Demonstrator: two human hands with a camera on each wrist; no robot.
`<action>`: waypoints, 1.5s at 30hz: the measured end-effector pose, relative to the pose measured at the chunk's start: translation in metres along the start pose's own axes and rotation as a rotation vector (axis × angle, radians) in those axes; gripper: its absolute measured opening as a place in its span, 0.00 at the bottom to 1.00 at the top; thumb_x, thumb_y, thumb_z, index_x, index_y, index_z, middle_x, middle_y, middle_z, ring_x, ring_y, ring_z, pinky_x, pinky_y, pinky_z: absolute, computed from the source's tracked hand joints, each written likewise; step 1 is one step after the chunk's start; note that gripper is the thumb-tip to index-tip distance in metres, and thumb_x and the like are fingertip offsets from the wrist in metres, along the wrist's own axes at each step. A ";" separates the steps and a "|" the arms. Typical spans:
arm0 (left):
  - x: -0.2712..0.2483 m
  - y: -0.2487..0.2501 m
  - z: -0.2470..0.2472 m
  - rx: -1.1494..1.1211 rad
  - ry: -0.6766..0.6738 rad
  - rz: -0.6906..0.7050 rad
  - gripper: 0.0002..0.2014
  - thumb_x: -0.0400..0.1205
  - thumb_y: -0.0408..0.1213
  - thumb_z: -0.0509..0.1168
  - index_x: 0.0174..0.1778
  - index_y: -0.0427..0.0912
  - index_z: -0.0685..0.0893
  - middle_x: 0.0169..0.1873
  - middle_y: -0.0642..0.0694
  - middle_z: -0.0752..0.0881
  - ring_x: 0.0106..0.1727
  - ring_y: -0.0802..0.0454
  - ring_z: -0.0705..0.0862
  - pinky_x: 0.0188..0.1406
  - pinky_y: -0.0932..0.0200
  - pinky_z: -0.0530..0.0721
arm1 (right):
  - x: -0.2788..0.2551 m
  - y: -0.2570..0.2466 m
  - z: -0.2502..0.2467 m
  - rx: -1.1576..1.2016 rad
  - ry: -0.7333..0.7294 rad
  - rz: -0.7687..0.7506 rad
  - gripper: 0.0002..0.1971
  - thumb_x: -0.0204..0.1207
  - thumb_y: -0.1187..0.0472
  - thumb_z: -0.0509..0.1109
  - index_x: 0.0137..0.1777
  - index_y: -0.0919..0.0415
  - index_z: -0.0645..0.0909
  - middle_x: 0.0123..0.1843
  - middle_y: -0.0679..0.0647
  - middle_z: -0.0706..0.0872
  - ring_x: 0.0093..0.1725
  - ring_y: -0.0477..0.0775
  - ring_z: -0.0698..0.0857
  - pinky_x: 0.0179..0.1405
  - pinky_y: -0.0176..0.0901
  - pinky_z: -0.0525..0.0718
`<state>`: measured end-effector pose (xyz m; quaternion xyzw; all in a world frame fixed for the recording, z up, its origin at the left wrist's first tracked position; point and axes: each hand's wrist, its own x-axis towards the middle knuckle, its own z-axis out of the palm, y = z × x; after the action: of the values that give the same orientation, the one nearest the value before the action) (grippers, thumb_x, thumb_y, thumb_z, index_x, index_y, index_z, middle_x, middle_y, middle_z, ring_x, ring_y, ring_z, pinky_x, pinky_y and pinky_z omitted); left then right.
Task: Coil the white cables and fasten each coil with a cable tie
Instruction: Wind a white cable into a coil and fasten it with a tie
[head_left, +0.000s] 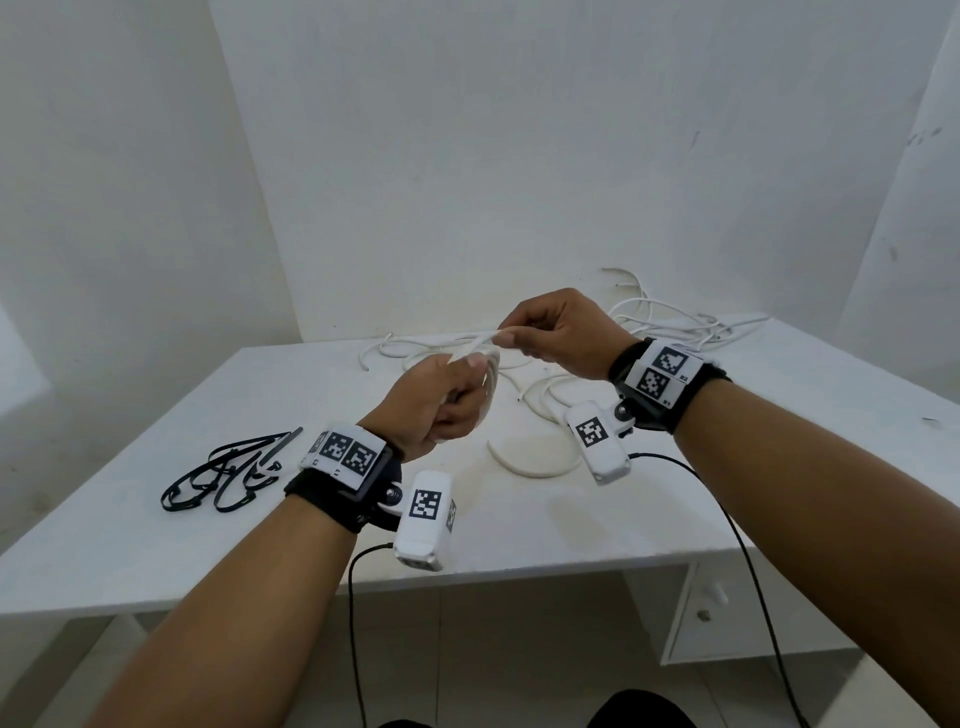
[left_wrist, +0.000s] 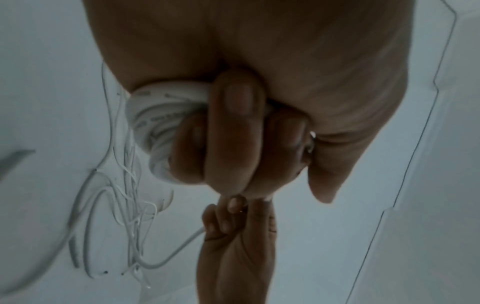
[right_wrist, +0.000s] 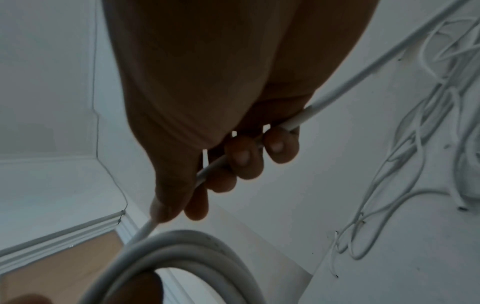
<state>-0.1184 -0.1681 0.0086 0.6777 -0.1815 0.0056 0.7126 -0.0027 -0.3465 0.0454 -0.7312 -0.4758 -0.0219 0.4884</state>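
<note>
Right now both hands are up over the white table (head_left: 519, 525), close together, and the cable is strung between them. The left hand (head_left: 434, 402) has its fingers (left_wrist: 233, 127) curled tight around a coil (left_wrist: 155, 127) of white cable, several loops stacked in the fist, the ring standing roughly on edge in the head view. From the top of that coil a single strand (head_left: 475, 343) runs up and to the right, straight into the right hand (head_left: 558, 332). That hand is closed on the strand: thumb and forefinger pinch it at the front, the other fingers (right_wrist: 244, 158) wrap it further back. In the right wrist view the strand (right_wrist: 337, 82) lies on a slant through the hand, leaving the far side and heading toward the loose cables (head_left: 670, 325) heaped at the table's back right corner. More white lengths (head_left: 535, 465) lie flat just beyond and below the hands. Off to the left, well apart from everything, sits a bundle of black cable ties (head_left: 223, 475) on the tabletop.
</note>
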 end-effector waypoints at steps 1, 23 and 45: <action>0.000 0.002 0.001 -0.024 0.026 0.014 0.20 0.84 0.46 0.56 0.28 0.45 0.58 0.15 0.52 0.60 0.14 0.59 0.54 0.15 0.67 0.49 | 0.000 0.002 0.002 0.025 0.009 -0.002 0.07 0.78 0.58 0.76 0.43 0.61 0.89 0.26 0.49 0.79 0.26 0.49 0.71 0.28 0.34 0.72; 0.020 0.028 -0.003 -0.351 0.321 0.276 0.28 0.86 0.64 0.42 0.29 0.46 0.65 0.16 0.51 0.62 0.16 0.56 0.55 0.21 0.57 0.48 | -0.007 0.039 0.020 -0.259 0.026 0.101 0.05 0.78 0.56 0.74 0.42 0.53 0.85 0.30 0.46 0.85 0.28 0.40 0.79 0.37 0.37 0.79; 0.049 -0.018 -0.028 0.810 0.603 0.272 0.28 0.87 0.59 0.51 0.31 0.39 0.71 0.21 0.39 0.78 0.24 0.42 0.81 0.30 0.47 0.82 | -0.016 -0.003 0.057 -0.480 -0.343 0.065 0.15 0.82 0.57 0.68 0.66 0.57 0.84 0.42 0.42 0.83 0.43 0.47 0.82 0.44 0.36 0.75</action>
<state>-0.0611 -0.1543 0.0039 0.8377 -0.0380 0.3625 0.4067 -0.0380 -0.3157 0.0094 -0.8336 -0.5090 0.0059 0.2145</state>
